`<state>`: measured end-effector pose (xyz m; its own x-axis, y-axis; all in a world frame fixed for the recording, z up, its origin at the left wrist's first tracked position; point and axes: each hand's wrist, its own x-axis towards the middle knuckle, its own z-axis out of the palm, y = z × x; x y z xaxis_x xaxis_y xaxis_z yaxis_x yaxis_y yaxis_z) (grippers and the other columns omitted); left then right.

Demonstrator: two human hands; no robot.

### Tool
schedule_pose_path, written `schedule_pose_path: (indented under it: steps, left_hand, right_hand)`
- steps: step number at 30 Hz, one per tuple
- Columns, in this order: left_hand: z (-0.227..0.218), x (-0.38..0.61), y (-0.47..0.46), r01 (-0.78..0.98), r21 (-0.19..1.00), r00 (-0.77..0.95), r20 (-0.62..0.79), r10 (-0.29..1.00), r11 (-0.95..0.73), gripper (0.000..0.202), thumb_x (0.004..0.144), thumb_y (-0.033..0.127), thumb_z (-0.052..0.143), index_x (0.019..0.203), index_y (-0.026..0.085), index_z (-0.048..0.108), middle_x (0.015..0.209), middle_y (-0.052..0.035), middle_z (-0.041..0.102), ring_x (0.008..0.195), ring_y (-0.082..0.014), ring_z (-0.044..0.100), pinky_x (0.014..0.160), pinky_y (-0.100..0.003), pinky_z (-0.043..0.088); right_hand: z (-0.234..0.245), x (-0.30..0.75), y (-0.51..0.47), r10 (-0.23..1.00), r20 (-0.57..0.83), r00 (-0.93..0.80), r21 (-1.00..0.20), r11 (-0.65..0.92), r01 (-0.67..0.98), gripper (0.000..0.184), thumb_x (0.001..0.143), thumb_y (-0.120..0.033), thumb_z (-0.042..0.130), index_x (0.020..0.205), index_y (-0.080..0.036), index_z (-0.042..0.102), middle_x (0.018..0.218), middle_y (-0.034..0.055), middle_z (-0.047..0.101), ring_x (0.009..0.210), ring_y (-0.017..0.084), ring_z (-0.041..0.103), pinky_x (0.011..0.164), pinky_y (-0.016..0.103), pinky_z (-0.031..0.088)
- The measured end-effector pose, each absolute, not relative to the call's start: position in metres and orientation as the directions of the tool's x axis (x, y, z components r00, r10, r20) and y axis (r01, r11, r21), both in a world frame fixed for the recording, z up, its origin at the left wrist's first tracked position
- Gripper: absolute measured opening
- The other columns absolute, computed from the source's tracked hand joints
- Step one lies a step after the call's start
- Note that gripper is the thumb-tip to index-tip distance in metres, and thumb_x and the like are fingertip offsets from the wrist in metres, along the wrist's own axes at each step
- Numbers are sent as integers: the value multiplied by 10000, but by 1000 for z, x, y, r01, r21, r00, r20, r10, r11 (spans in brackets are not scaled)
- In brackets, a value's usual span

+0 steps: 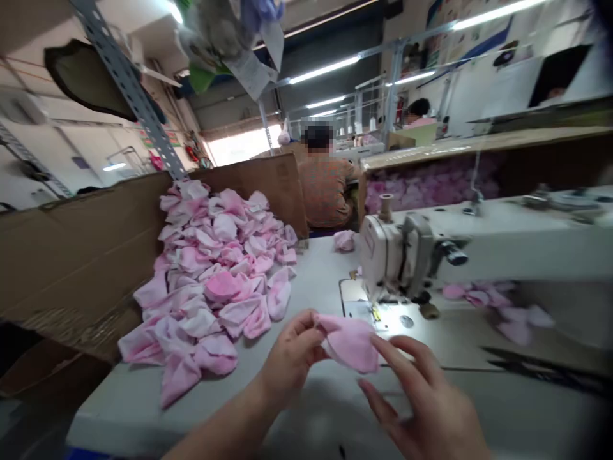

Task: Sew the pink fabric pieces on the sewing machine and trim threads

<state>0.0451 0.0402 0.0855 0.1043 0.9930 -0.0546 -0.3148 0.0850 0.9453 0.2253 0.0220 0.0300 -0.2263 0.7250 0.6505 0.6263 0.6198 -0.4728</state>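
Observation:
My left hand pinches a piece of pale pink fabric between thumb and fingers, just in front of the sewing machine's needle area. My right hand is spread open, its fingertips resting against the fabric's right edge. To the left on the white work table lies a large heap of similar pink fabric pieces. The white industrial sewing machine stands at the right, its needle partly hidden by its head.
Cardboard sheets wall the heap's far and left sides. A small pink bundle lies behind the machine, and more pink pieces lie past it. Dark shears rest at right. A seated co-worker faces away beyond the cardboard.

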Motion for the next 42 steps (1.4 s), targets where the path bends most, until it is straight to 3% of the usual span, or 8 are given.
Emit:
schedule_pose_path:
  steps: [8,14,18,23,28,34,39,42]
  left_hand:
    - [51,65,16,96,981,6,166,986,-166,233,729,214,560,934,197,450,983,-61,509,884,-166,513,668,-244,449]
    - [59,63,17,608,678,70,472,879,-412,238,622,33,432,777,189,525,950,-52,487,893,-184,486,694,-274,417]
    - [63,69,23,779,483,218,389,895,-399,227,610,73,463,798,195,502,808,-28,529,737,-176,495,640,-279,387]
    - [49,72,38,860,469,99,231,968,-200,65,697,133,434,711,196,432,645,15,508,572,-146,464,530,-247,321]
    - [33,67,41,874,445,117,193,974,-193,93,700,104,404,678,194,397,661,9,476,586,-149,451,534,-249,325]
    - [25,64,27,885,376,224,175,959,-275,71,697,112,430,682,181,428,758,-35,475,715,-191,459,633,-302,386]
    - [30,65,22,867,182,369,389,844,-463,278,787,135,393,1058,100,443,1033,-152,480,946,-252,444,774,-396,406]
    - [43,70,38,807,76,525,361,771,-586,301,839,143,369,1127,168,455,1161,-119,471,1058,-247,416,839,-401,375]
  right_hand:
    - [49,222,36,924,316,-217,-920,355,170,177,768,-206,422,876,-192,562,845,34,616,794,159,564,665,253,450]
    - [47,223,36,956,204,-209,-946,248,208,312,650,-132,451,950,-195,509,783,18,587,743,164,560,598,253,435]
    - [52,227,44,921,258,-292,-796,374,476,407,609,-68,432,980,-223,489,723,-18,550,589,129,515,515,236,389]
    - [40,230,39,818,560,-134,-307,355,883,390,693,-57,409,1051,-181,502,995,91,564,596,159,530,432,258,323]
    - [10,218,5,611,625,-486,-50,652,757,345,754,-84,376,1044,-123,560,1037,124,601,589,162,566,493,282,422]
    - [-2,217,5,740,444,-505,17,557,830,413,652,-40,402,1004,-121,603,1069,106,602,508,169,573,388,284,419]
    - [3,231,15,747,354,-563,50,586,809,421,624,-36,453,997,-160,605,1095,88,591,539,148,591,437,240,453]
    - [6,237,19,737,333,-588,54,608,792,454,626,-50,459,1048,-163,581,1123,93,572,538,143,597,445,233,463]
